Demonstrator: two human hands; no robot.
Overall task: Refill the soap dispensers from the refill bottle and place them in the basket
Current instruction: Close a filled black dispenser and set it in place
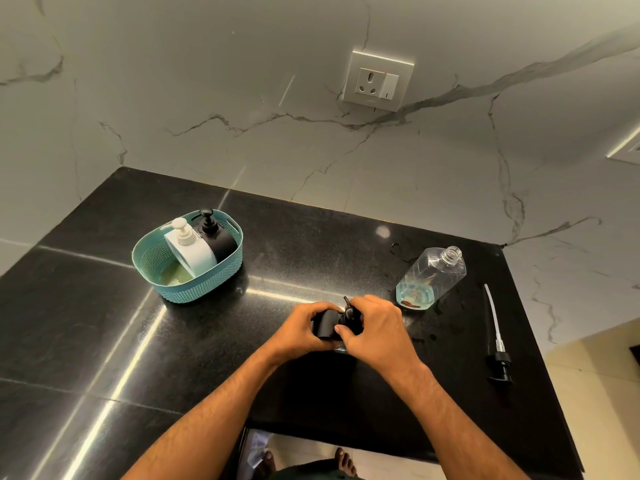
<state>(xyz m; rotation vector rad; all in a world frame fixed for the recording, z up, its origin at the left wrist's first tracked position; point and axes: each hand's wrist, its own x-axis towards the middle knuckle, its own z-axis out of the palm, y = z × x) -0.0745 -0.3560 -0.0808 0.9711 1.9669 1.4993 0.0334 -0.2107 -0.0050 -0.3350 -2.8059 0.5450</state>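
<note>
Two hands meet over a black soap dispenser [323, 326] near the front edge of the counter [104, 341], roughly at its middle. The left hand [300, 330] wraps round the dispenser's body from the left, fingers curled over the top and thumb tucked in below, forearm coming in low from the front edge. The right hand [375, 329] comes in from the other side, knuckles up, fingers bent and closed round the black pump head [347, 313], whose spout pokes up just behind the fingers. Both forearms angle inward, wrists close together.

Over toward the left rear of the counter sits the teal basket [194, 289], and inside it stand a white dispenser [189, 252] and a second black dispenser [217, 237], side by side, touching, pumps on and upright against the basket's far end. A pale puddle shows on the basket floor.

Out toward the right edge stands the clear refill bottle [431, 280], uncapped, with only a shallow layer of bluish liquid at the bottom. Near the right edge, beside that bottle, lies a loose pump [497, 344], black head toward the front, long tube pointing to the rear. Small wet spots dot the surface around the bottle. On the marble wall [207, 98] behind, a wall socket [379, 81].
</note>
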